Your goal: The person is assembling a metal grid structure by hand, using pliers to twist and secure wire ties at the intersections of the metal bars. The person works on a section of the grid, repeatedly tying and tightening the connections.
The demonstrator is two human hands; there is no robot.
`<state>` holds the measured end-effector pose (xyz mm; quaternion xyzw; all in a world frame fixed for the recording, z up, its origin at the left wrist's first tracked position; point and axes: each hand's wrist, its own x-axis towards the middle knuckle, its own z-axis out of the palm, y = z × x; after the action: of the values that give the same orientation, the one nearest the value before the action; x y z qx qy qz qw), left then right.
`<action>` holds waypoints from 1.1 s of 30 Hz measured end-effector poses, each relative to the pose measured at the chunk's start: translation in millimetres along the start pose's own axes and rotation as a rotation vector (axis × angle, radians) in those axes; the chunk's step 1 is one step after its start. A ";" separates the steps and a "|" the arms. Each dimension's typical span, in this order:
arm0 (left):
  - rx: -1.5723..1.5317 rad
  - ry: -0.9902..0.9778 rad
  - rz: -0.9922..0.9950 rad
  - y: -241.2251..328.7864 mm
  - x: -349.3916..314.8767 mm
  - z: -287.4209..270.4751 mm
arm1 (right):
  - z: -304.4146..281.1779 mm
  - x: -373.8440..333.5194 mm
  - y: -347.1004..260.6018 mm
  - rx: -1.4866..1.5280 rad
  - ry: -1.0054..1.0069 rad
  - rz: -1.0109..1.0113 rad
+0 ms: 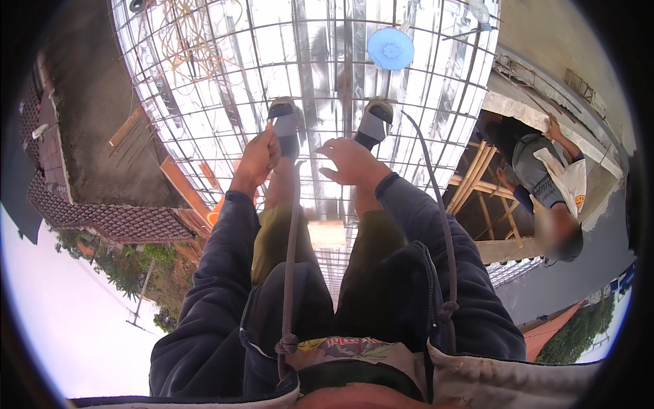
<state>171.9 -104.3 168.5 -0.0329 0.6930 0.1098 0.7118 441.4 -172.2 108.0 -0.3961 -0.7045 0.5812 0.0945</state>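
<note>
My left hand (259,158) is closed in front of my left foot. A small pale tip shows at the top of its fingers, but I cannot make out what it is. To its right, my right hand (353,162) hangs with its fingers apart and nothing in them. Both hands are above a grid of thin steel reinforcing bars (252,68) over shiny corrugated metal decking (225,123). My feet stand on it in dark sandals (376,117). A round blue plastic item (391,48) rests on the grid ahead of my right foot.
A tangle of pale tie wire (194,41) lies on the mesh at the far left. To the right, another person (538,174) is beside a concrete ledge (518,108), near bamboo poles (477,174). A tiled roof (116,221) and wooden boards (180,180) border the left side.
</note>
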 end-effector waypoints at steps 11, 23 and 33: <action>0.226 0.144 0.016 -51.1 -94.6 -36.2 | -200.5 106.1 59.0 -0.146 0.710 0.422; 0.031 0.182 -0.018 -13.9 -36.1 -98.8 | -296.2 321.6 264.6 -0.438 0.766 0.643; -0.093 0.011 -0.081 -35.7 -20.2 -97.2 | -119.1 427.2 121.1 0.893 0.704 0.619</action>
<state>83.6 -160.6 181.2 -0.0946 0.6890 0.1130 0.7096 280.8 203.0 -103.6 -0.6706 -0.1750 0.6539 0.3036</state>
